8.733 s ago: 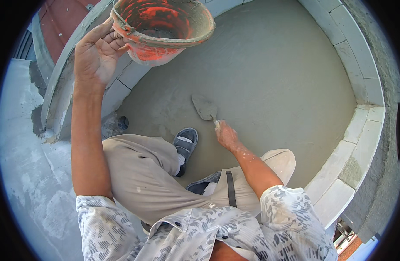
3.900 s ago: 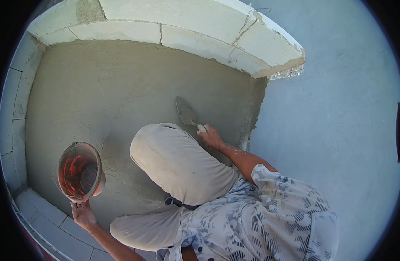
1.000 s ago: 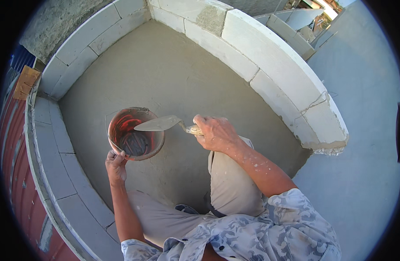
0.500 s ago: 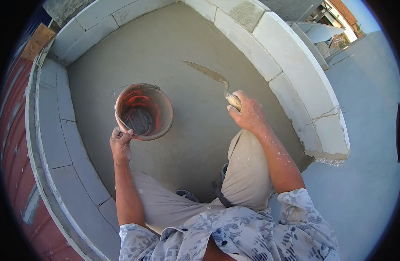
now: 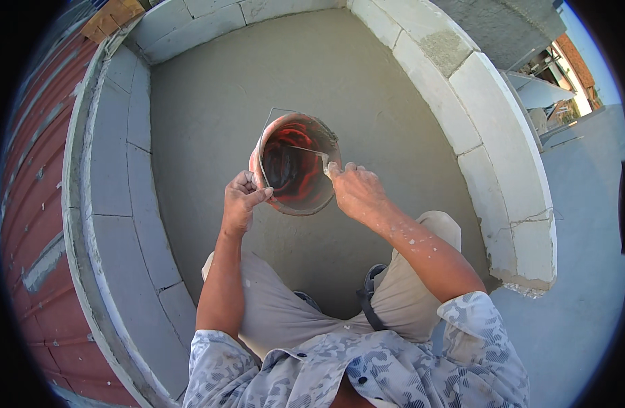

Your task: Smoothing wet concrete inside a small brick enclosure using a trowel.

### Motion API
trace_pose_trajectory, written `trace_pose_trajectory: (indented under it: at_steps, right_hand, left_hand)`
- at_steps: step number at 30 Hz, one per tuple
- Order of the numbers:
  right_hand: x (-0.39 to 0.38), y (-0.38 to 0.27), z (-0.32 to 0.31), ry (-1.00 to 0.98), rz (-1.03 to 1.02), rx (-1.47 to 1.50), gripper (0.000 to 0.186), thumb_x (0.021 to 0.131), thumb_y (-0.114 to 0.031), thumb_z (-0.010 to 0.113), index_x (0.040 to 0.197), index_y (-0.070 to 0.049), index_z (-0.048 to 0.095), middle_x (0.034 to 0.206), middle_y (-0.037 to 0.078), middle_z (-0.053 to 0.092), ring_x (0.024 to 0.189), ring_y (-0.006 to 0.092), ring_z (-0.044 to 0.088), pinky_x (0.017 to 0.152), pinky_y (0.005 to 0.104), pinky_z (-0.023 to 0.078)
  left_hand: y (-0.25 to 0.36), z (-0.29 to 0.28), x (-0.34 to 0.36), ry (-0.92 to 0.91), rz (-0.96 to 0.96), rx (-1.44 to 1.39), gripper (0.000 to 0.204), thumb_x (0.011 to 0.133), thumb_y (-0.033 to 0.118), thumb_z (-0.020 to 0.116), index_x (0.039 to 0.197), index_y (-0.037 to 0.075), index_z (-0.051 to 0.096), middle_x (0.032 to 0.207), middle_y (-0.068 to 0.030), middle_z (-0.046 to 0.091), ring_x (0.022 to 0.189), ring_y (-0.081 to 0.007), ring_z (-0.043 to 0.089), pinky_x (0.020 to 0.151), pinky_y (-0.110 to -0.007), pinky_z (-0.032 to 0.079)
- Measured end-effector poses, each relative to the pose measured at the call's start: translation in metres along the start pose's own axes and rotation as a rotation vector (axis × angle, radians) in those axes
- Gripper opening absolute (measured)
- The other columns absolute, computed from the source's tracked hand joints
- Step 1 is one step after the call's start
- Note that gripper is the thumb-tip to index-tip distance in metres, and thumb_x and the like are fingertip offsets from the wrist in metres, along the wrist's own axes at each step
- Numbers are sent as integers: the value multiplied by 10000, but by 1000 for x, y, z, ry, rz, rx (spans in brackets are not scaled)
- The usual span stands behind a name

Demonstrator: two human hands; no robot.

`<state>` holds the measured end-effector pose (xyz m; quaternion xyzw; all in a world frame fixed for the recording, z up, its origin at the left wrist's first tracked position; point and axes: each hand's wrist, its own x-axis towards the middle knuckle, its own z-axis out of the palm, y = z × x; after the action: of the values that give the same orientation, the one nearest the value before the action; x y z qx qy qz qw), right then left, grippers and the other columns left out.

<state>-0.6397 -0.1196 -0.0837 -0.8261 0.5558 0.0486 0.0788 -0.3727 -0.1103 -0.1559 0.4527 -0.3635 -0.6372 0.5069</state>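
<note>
A red-orange bucket [image 5: 299, 204] with a thin wire handle and dried grey mortar on its rim is tipped so that its mouth faces me. My left hand [image 5: 241, 198] is closed on the left side of its rim, thumb over the edge. In my right hand [image 5: 361, 192], at the right side of the mouth, is a trowel [image 5: 324, 156]. Its handle lies mostly inside my fist, and its blade reaches into the bucket, seen nearly edge-on. Dark wet residue coats the bucket's inner wall and bottom. White specks dot my right forearm.
Smooth grey mortar floor [image 5: 210, 102] spreads around the bucket. Low walls of pale blocks enclose it on the left [image 5: 111, 177], far side and right [image 5: 503, 149]. Red corrugated sheeting [image 5: 47, 204] lies beyond the left wall. My bent knees flank the space before me.
The trowel has moved left from over the floor into the bucket. Bucket and left hand appear further right in the picture, as does the whole scene; the view has shifted.
</note>
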Motion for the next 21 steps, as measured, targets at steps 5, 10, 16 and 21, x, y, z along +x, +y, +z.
trace_pose_trajectory:
  at_steps: [5, 10, 16, 21]
  right_hand:
    - [16, -16, 8, 66, -68, -255, 279, 838, -118, 646, 1083, 15, 646, 853, 155, 656, 797, 283, 679, 621, 348, 574]
    - [20, -27, -13, -67, -127, -233, 189, 817, -88, 653, 957, 39, 662, 805, 164, 675, 771, 299, 699, 702, 370, 586]
    - [40, -9, -31, -346, -202, 50, 110, 823, -84, 622, 800, -42, 721, 803, 191, 709, 794, 284, 720, 676, 424, 558]
    - [56, 29, -34, -728, 90, 650, 273, 879, -247, 668, 1035, -29, 715, 693, 95, 637, 575, 177, 620, 506, 347, 502]
  left_hand:
    - [4, 6, 2, -66, 2, 29, 190, 778, -59, 713, 888, 31, 585, 838, -76, 676, 726, -161, 657, 724, -318, 557]
    - [5, 1, 2, -40, 25, 13, 194, 779, -66, 706, 896, 29, 583, 833, -73, 676, 718, -158, 655, 714, -312, 558]
    - [9, -4, 6, -56, 29, 23, 208, 776, -79, 707, 889, 33, 574, 832, -66, 673, 729, -146, 653, 716, -300, 549]
    - [13, -3, 11, -78, 43, 33, 205, 784, -75, 710, 880, 41, 572, 841, -60, 673, 732, -143, 649, 726, -289, 535]
